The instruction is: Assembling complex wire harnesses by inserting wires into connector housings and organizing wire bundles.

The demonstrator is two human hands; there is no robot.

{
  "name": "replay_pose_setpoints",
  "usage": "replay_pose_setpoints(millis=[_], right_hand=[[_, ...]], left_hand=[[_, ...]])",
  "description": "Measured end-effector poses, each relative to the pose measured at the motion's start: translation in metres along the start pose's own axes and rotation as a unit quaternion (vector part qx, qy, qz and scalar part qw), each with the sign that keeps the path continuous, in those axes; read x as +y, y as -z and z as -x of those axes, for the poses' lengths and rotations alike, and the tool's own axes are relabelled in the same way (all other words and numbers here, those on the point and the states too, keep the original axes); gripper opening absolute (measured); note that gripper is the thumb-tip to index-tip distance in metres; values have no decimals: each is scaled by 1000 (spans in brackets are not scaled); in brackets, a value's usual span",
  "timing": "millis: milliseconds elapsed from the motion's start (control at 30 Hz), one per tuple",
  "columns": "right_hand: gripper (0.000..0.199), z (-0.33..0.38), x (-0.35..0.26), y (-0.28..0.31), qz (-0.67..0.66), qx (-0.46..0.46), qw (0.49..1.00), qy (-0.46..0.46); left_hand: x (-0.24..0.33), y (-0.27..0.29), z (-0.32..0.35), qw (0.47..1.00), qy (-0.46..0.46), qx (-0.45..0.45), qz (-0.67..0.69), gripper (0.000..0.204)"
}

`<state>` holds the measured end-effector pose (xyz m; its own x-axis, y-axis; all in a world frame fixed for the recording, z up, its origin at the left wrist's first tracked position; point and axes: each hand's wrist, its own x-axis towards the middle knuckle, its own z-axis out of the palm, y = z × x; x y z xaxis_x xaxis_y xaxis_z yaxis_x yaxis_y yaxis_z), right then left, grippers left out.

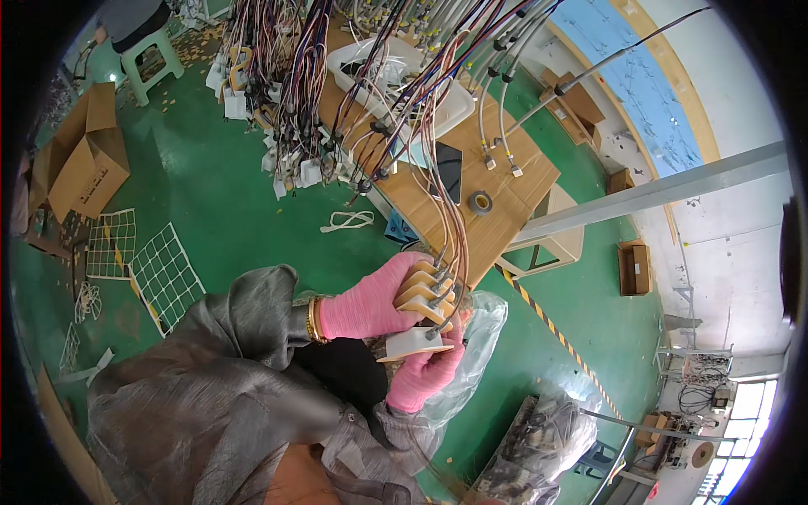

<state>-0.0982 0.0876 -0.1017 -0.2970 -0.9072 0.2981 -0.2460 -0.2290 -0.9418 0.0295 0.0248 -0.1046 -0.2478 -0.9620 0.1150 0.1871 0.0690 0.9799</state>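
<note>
My left hand (366,303), in a pink glove, is closed round a stack of several tan, notched flat pieces (421,290). Brown, white and dark wires (454,227) run from the stack up over the table. Below it, my right hand (422,380), also pink-gloved, has its thumb and fingers closed on a white flat piece with a tan underside (411,343). A grey cable is joined to that piece near my right fingertips. Some of the fingers of both hands are hidden behind the pieces.
The wooden table (513,185) bears a tape roll (481,203), a dark phone-like device (449,172) and a white bin (454,109) of cables. Wire bundles (295,93) hang at its left edge. A stool (555,236) stands beyond; clear plastic (480,337) lies beside my right hand.
</note>
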Motion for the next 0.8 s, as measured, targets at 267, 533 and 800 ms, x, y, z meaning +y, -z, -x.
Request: replay_pose_setpoints(millis=[267, 533, 800], right_hand=[[49, -1, -6, -4, 10, 9, 1000, -10], [30, -1, 0, -7, -55, 72, 995, -30], [34, -3, -5, -6, 49, 82, 995, -14]], left_hand=[[0, 0, 8, 999, -14, -1, -42, 74], [12, 6, 8, 997, -36, -69, -26, 83], [16, 9, 7, 996, 3, -87, -26, 79]])
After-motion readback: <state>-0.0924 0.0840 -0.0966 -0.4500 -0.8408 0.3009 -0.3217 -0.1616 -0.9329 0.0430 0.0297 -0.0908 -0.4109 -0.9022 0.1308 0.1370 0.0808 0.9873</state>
